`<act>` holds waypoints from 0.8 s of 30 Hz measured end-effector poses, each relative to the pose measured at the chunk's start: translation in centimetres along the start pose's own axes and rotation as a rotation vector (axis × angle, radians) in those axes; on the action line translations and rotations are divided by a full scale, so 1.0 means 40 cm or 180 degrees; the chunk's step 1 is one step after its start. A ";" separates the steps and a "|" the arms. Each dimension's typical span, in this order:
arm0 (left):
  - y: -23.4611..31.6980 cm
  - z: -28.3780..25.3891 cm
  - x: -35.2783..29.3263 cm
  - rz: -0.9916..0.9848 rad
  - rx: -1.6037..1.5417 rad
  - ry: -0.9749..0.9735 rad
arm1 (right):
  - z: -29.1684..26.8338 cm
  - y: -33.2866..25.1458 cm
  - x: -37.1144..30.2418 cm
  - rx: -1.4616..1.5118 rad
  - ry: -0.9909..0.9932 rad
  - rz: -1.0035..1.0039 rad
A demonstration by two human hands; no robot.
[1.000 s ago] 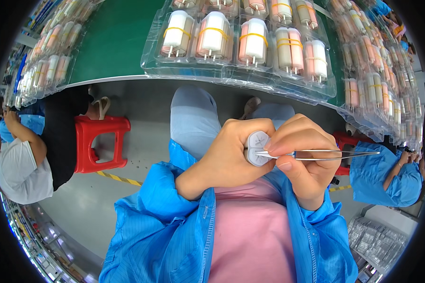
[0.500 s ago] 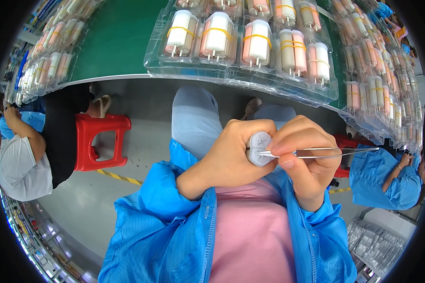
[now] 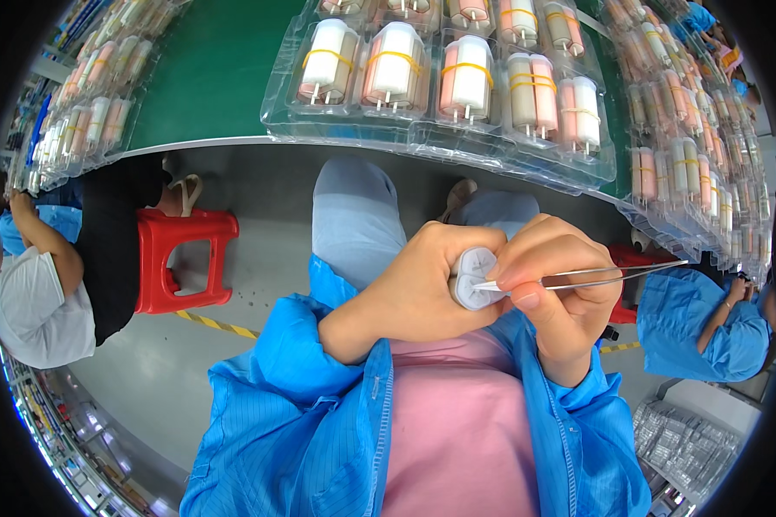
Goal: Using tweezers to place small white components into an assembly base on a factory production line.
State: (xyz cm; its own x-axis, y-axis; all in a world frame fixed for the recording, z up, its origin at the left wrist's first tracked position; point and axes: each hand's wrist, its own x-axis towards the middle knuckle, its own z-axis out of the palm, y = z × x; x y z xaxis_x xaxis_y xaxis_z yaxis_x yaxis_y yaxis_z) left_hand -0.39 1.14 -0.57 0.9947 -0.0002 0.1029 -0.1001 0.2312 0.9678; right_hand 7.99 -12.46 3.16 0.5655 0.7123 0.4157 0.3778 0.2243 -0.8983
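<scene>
Wrapped around a bundle of tubes, my left hand point(image 3: 422, 280) is closed in front of my chest. Only the bundle's pale grey-white round end caps point(image 3: 472, 295) show; its body is hidden inside the fist. My right hand point(image 3: 560, 280) pinches a pair of metal tweezers point(image 3: 591, 279) between thumb and fingers. The tweezers' long end points right, past the hand. At the thumb and fingertips a small white pointed tip point(image 3: 489, 286) meets the caps; whether it is a separate piece cannot be made out.
Ahead, a clear plastic tray point(image 3: 336, 129) of banded white, pink and grey tubes overhangs the green table's point(image 3: 203, 82) near edge. More trays point(image 3: 703, 164) are stacked at right. Co-workers sit on both sides; a red stool point(image 3: 181, 258) is at left.
The bundle's caps have tilted slightly and shifted a little lower in my left hand. The tweezers' far end has tipped up and moved slightly left.
</scene>
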 end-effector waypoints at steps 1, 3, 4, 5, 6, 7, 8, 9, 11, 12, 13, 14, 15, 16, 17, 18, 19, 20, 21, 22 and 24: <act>-0.001 -0.001 0.000 -0.0021 0.0001 -0.0020 | -0.001 -0.001 0.000 0.0010 0.0001 0.0019; -0.005 -0.002 -0.001 -0.0057 0.0001 -0.0058 | -0.001 -0.003 -0.001 -0.0036 -0.0008 0.0030; -0.003 -0.001 0.000 -0.0031 -0.0055 -0.0043 | 0.000 -0.005 0.000 -0.0092 -0.0017 0.0022; -0.001 0.000 0.001 -0.0010 -0.0111 -0.0023 | 0.000 -0.006 0.000 -0.0143 -0.0028 0.0019; 0.001 0.001 0.003 0.0012 -0.0167 -0.0003 | -0.001 -0.005 0.002 -0.0201 -0.0084 -0.0049; 0.003 0.001 0.003 -0.0018 -0.0152 0.0000 | -0.003 -0.004 0.007 -0.0259 -0.0141 -0.0117; 0.006 0.001 0.004 -0.0050 -0.0143 -0.0008 | -0.005 -0.004 0.010 -0.0325 -0.0191 -0.0181; 0.008 0.001 0.004 -0.0081 -0.0133 -0.0014 | -0.006 -0.007 0.013 -0.0402 -0.0246 -0.0194; 0.011 0.001 0.006 -0.0124 -0.0065 0.0026 | -0.008 -0.015 0.021 -0.0552 -0.0360 -0.0222; 0.012 0.001 0.006 -0.0145 -0.0030 0.0049 | -0.009 -0.017 0.024 -0.0575 -0.0406 -0.0222; 0.011 0.001 0.006 -0.0139 0.0035 0.0038 | -0.011 -0.019 0.026 -0.0597 -0.0453 -0.0221; 0.011 0.000 0.005 -0.0133 0.0101 0.0030 | -0.011 -0.021 0.027 -0.0618 -0.0503 -0.0223; 0.010 -0.001 0.005 -0.0127 0.0168 0.0022 | -0.011 -0.023 0.028 -0.0623 -0.0513 -0.0210; 0.010 -0.001 0.005 -0.0092 0.0249 0.0042 | -0.011 -0.024 0.030 -0.0628 -0.0524 -0.0198; 0.009 -0.001 0.006 -0.0057 0.0329 0.0060 | -0.011 -0.025 0.030 -0.0633 -0.0533 -0.0185; 0.009 0.000 0.007 -0.0023 0.0410 0.0078 | -0.010 -0.023 0.029 -0.0654 -0.0517 -0.0185; 0.005 0.000 0.008 0.0059 0.0535 0.0110 | -0.009 -0.020 0.027 -0.0676 -0.0501 -0.0185; -0.001 -0.001 0.009 0.0142 0.0660 0.0142 | -0.007 -0.018 0.026 -0.0698 -0.0486 -0.0185; -0.005 -0.002 0.009 0.0225 0.0783 0.0174 | -0.006 -0.023 0.027 -0.0822 -0.0523 -0.0193; -0.006 -0.003 0.009 0.0217 0.1010 0.0186 | -0.005 -0.031 0.028 -0.0946 -0.0559 -0.0202; -0.008 -0.007 0.011 0.0192 0.1469 0.0208 | -0.004 -0.033 0.027 -0.1175 -0.0608 -0.0282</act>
State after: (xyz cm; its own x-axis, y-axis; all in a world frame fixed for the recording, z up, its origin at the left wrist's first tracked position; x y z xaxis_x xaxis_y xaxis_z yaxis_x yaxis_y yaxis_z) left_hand 0.07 1.33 -0.90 0.9847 0.0646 0.1619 -0.1434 -0.2279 0.9631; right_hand 8.22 -12.09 4.83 0.3862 0.8192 0.4241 0.6756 0.0618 -0.7347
